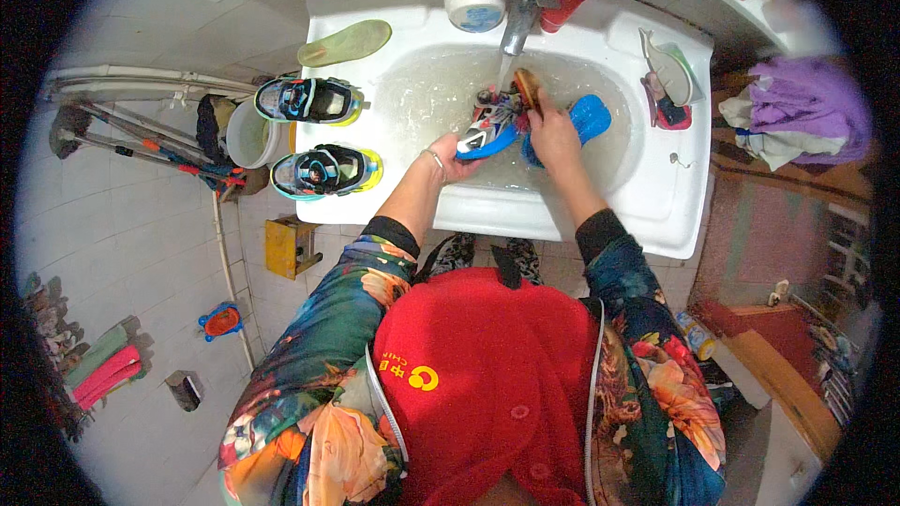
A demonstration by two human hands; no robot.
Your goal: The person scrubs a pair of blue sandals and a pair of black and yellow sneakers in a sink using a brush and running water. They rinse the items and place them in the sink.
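Observation:
My left hand (453, 158) grips a small sneaker (489, 125) with a blue sole, held over the water in the white washbasin (450, 214). My right hand (554, 133) holds a brush (526, 88) with a brown back against the shoe's right end. Water runs from the metal faucet (520, 21) just above them. A blue shoe (590, 118), partly hidden behind my right hand, lies in the cloudy water. On the basin's left ledge stand two dark sneakers with yellow-green soles, one (308, 100) behind the other (325, 171), near a greenish insole (346, 42).
A white pump bottle (475, 0) and a red cup (562, 5) flank the faucet. A soap dish (678, 74) and a red item sit on the right ledge. Left of the basin are a bucket (247, 133) and a yellow stool (281, 248). Purple cloth (808, 112) lies at right.

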